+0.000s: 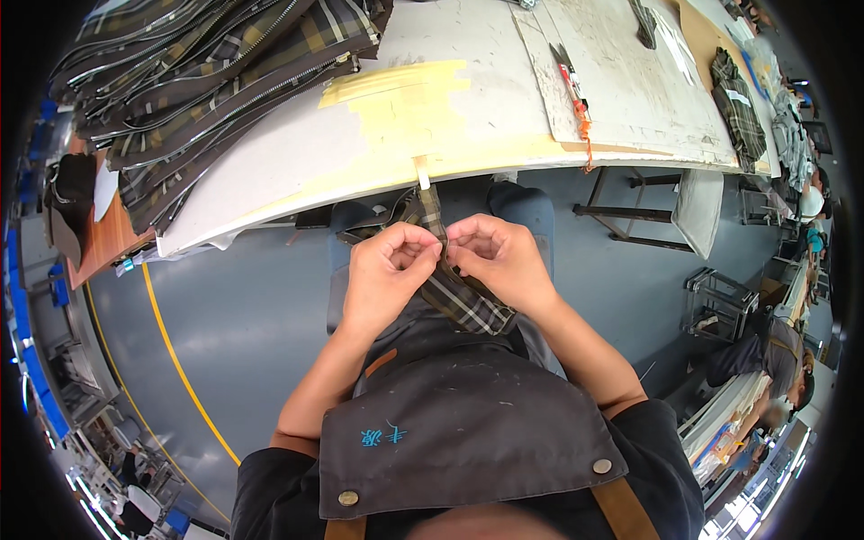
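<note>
A brown, tan and white plaid fabric piece (468,308) hangs between my hands, just in front of the table's near edge, with its lower part over my lap. My left hand (385,272) pinches it between thumb and forefinger. Close beside, almost touching at the fingertips, my right hand (506,263) pinches the same fabric. From there a narrow plaid strip runs up to a small pale tab (421,171) at the table edge. What exactly lies between the fingertips is too small to make out.
A large white table (486,54) spans the front, with yellow tape (405,99) on it. Plaid pieces with zippers (234,72) are piled at the left. Red-handled scissors (571,81) with an orange cord lie right of centre. A folded plaid piece (738,108) lies far right, near stools (718,301).
</note>
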The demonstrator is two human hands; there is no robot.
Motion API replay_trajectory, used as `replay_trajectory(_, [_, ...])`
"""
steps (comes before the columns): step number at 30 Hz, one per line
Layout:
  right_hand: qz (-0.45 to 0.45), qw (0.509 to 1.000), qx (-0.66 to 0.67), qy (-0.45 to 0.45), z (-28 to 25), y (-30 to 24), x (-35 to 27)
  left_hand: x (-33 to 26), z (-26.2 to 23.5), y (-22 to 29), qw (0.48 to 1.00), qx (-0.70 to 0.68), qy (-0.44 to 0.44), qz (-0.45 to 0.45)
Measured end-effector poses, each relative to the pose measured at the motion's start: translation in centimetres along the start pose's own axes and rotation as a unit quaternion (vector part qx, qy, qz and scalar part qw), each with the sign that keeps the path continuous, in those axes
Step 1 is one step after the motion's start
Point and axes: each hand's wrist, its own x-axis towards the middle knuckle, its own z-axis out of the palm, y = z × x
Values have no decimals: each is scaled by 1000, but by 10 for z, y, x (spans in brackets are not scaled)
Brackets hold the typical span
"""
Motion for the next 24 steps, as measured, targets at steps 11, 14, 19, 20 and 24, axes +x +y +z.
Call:
replay_trajectory(11, [39,999,-25,-21,-6,-1,-10,-5,1,-3,1000,-10,-2,26])
replay_trajectory(14, [60,998,1,-32,-6,-4,-11,-6,0,-3,1000,-10,-3,30])
replay_trajectory(19, [73,996,19,-43,-7,-5,-11,-7,2,-6,998,-20,18,54])
replay_trajectory(20, [70,996,20,-47,-8,-4,-12,-7,2,-6,998,-18,18,59])
replay_trajectory(24, [43,997,-2,-58,-8,-3,-13,-7,2,-5,998,-7,17,59])
